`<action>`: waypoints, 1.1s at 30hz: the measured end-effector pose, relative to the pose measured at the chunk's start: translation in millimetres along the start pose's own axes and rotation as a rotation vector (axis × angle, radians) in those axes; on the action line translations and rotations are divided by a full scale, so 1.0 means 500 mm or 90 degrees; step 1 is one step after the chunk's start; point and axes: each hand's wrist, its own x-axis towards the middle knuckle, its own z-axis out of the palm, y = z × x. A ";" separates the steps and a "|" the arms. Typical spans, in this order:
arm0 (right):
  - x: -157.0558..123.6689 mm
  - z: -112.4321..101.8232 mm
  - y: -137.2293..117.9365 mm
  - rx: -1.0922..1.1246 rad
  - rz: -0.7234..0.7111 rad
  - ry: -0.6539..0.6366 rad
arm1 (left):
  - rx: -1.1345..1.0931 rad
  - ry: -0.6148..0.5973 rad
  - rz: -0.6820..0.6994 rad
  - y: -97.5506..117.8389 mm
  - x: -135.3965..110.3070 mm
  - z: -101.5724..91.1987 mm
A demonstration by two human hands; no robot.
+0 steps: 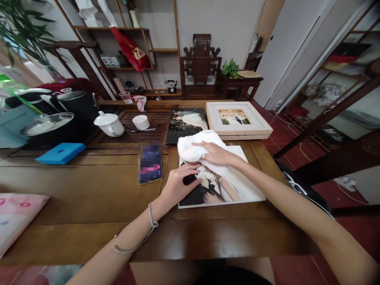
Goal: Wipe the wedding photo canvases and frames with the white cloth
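A flat photo print (237,190) lies on the wooden table (89,194) in front of me. My right hand (215,154) presses a white cloth (196,146) onto the print's upper left part, fingers curled over the cloth. Resting on the print's left edge, my left hand (179,184) holds it down with fingers bent and spread; nothing is gripped in it. A thin bracelet hangs on my left wrist.
A second dark photo (185,124) and a white framed picture (237,118) lie beyond the print. A phone (150,162) lies to the left. Teapot (109,124), cup (141,122), blue box (61,153), pots and shelves stand at the back left. Pink cloth (14,217) at left edge.
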 end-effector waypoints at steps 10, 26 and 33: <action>-0.166 0.024 -0.019 -0.078 -0.078 -0.031 | 0.028 0.060 -0.053 0.007 0.002 -0.010; -0.166 0.018 0.019 -0.187 0.034 0.024 | 0.105 0.019 -0.062 -0.012 -0.005 0.005; -0.185 0.056 -0.067 -0.234 0.012 -0.033 | 0.114 0.018 -0.049 -0.019 -0.006 0.004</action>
